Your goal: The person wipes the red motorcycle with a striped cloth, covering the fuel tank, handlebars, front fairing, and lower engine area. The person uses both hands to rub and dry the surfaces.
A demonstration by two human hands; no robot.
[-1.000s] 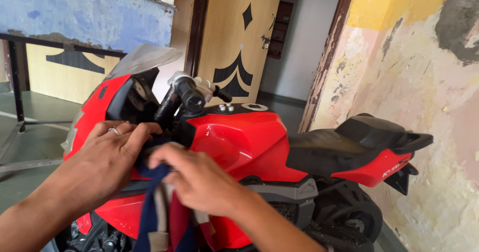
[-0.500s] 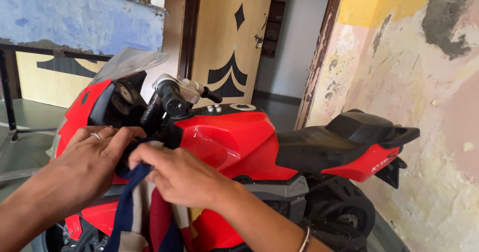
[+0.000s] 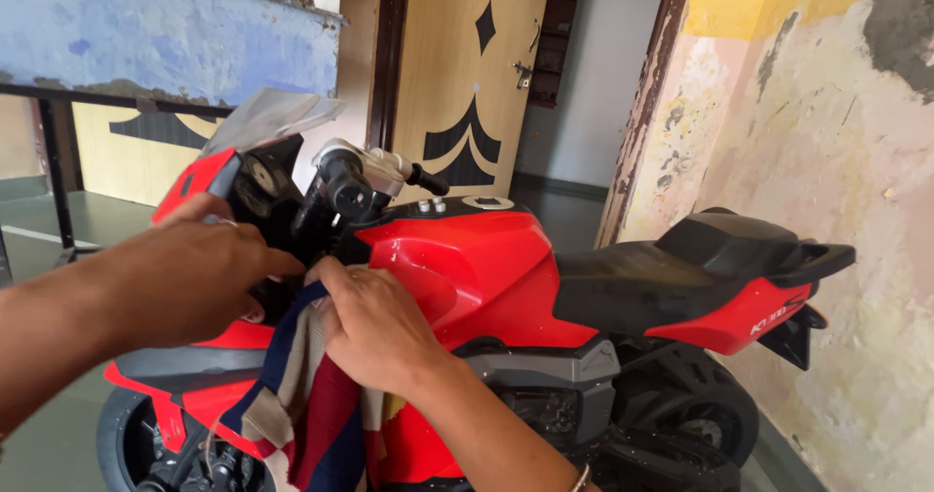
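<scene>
A striped cloth (image 3: 306, 395) in navy, maroon and beige hangs down the side of a red toy motorbike (image 3: 486, 268), its upper end pushed into the dark gap between the front fairing and the tank, just below the handlebar. The right hand (image 3: 375, 327) lies on top of the cloth with its fingers together and curled over the fabric, pressing it against the red bodywork; whether the fingers pinch the cloth underneath cannot be told. The left hand (image 3: 190, 278) rests just beside it on the fairing, fingers held close and reaching toward the same gap, the fingertips near the top of the cloth; it closes on nothing that shows. Above the hands stand the black handlebar grip (image 3: 345, 185) and a clear windscreen (image 3: 272, 117). The black seat (image 3: 681, 263) runs back toward a peeling yellow and pink wall (image 3: 837, 161). Behind the bike is a wooden door (image 3: 467, 73) with black shapes on it, and a blue wall (image 3: 146, 35) at the left
</scene>
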